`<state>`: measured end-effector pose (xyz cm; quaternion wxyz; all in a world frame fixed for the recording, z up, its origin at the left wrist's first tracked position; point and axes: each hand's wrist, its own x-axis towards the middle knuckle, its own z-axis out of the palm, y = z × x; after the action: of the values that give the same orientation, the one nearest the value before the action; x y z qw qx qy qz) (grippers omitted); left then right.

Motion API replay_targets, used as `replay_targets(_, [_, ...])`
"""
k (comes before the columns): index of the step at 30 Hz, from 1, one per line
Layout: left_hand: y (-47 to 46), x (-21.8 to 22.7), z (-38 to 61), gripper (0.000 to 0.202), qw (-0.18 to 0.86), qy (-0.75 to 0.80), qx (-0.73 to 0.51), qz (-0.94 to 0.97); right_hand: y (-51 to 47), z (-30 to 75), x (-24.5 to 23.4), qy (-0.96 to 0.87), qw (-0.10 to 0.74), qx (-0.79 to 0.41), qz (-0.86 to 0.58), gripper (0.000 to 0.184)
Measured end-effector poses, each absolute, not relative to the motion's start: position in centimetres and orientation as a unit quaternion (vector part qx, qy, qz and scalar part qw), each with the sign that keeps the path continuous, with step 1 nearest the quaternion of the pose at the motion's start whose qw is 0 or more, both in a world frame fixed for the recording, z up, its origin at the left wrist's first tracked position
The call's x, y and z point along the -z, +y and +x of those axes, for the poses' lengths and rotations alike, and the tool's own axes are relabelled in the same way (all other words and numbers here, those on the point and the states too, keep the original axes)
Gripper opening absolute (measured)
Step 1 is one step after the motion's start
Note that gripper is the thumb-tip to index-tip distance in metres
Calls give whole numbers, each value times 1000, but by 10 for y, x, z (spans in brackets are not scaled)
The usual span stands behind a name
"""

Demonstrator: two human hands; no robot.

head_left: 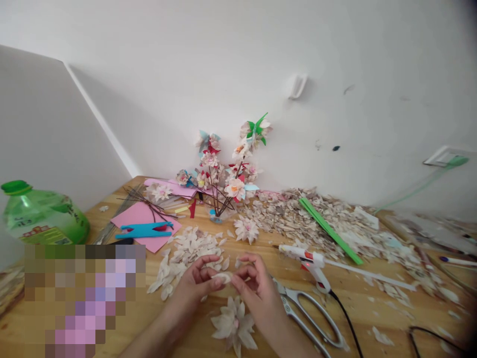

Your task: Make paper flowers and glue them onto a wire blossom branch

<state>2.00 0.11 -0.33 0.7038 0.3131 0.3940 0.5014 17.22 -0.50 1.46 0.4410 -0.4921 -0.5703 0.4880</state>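
Note:
A pale petal (224, 277) is pinched between the fingertips of my left hand (203, 278) and my right hand (253, 281), which meet above the wooden table. Just below them lies a handmade flower (234, 323) of whitish petals with a pinkish centre. A heap of loose petals (197, 246) spreads behind and to the left of my left hand. Beyond my hands sits a second pale flower (246, 229). Right of my right hand are silver-handled scissors (313, 313), their blades partly hidden by my wrist, and a white glue gun (307, 258) with a stick in its back.
Finished flowers on stems (223, 184) stand near the wall. A large pile of dried petals (283, 214) covers the back right, with green strips (330, 231) on it. At left are a green bottle (44, 214), pink paper (152, 243) and blue pieces (145, 229). A black cord (346, 318) runs forward.

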Motion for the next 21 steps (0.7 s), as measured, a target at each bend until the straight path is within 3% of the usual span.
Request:
replay_targets(3, [2, 6, 19, 38, 699, 397, -512, 303, -10, 208, -19, -589, 392, -484, -514, 26])
replay_targets(5, [3, 8, 19, 37, 694, 399, -520, 298, -15, 249, -23, -628, 301, -458, -552, 26])
replay_targets(9, [1, 11, 21, 33, 692, 399, -524, 298, -22, 336, -21, -642, 151, -295, -691, 35])
replay_targets(12, [-2, 11, 24, 31, 693, 396, -522, 302, -11, 369, -12, -605, 168, -141, -766, 40])
replay_targets(14, [-3, 11, 26, 31, 692, 397, -521, 304, 3, 370, -6, -608, 206, -106, -759, 48])
replay_targets(19, [-3, 12, 26, 30, 688, 399, -525, 304, 35, 347, 1, -624, 276, -294, -669, 40])
replay_targets(21, [-2, 13, 25, 30, 686, 404, -525, 300, 41, 343, 6, -608, 277, -313, -675, 39])
